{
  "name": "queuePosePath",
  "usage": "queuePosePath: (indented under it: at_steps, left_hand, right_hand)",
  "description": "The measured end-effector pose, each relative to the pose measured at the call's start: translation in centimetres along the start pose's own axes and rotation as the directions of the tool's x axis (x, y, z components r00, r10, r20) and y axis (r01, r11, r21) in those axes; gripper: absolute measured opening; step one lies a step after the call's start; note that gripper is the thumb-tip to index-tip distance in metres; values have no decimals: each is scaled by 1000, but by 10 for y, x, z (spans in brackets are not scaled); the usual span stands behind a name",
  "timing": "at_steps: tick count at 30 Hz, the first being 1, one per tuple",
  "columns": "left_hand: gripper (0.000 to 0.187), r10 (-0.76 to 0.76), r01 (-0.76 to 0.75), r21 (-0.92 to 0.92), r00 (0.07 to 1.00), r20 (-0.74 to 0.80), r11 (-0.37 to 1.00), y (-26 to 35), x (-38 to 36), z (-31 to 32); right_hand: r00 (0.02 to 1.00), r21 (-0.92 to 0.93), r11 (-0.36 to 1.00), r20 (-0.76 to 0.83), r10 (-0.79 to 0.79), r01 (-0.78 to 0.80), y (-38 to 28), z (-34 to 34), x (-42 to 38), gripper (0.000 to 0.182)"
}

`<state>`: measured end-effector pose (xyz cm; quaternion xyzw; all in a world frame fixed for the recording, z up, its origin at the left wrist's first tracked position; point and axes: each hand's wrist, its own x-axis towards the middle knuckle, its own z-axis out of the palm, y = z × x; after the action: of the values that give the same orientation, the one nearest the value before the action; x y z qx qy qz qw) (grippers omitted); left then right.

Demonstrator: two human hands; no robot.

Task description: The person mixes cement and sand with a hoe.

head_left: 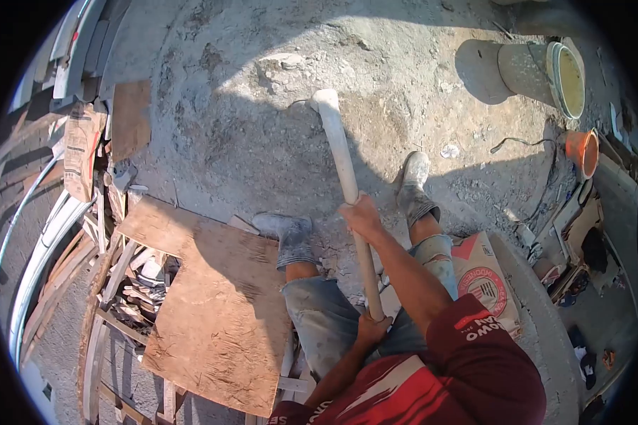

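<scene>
A long pale handle (pixel 342 159) runs from between my legs up to the rubble ground. My right hand (pixel 362 217) is wrapped round its middle. Near its lower end my left hand (pixel 373 330) grips it. The far end (pixel 325 101) is thicker and rests on or just above the broken grey ground (pixel 262 134); the metal part there is barely visible, so the tool's kind is unclear. Dusty boots stand on both sides of the handle, the left boot (pixel 285 230) and the right boot (pixel 415 173).
Plywood (pixel 220 304) lies at the lower left beside scrap wood (pixel 124 276). Pipes (pixel 42 248) and a paper bag (pixel 82 149) are at the far left. On the right are a printed sack (pixel 483 280), a large bucket (pixel 528 71), an orange bucket (pixel 581 152) and a cable (pixel 524 140).
</scene>
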<state>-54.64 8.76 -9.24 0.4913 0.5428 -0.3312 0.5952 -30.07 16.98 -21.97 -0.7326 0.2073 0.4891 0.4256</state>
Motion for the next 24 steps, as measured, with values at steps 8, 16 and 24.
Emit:
queuePosePath:
  at_steps: [8, 16, 24]
  left_hand:
    - [30, 354, -342, 380, 934, 42, 859, 98, 64, -88]
    - [37, 202, -198, 207, 979, 5, 958, 75, 53, -146]
    - [40, 99, -102, 382, 995, 29, 918, 28, -16, -98]
  right_hand:
    - [955, 376, 890, -241, -175, 258, -101, -54, -6, 19]
    - [964, 56, 990, -225, 140, -130, -56, 52, 72, 20]
    - [985, 190, 981, -166, 55, -23, -19, 21, -32, 22]
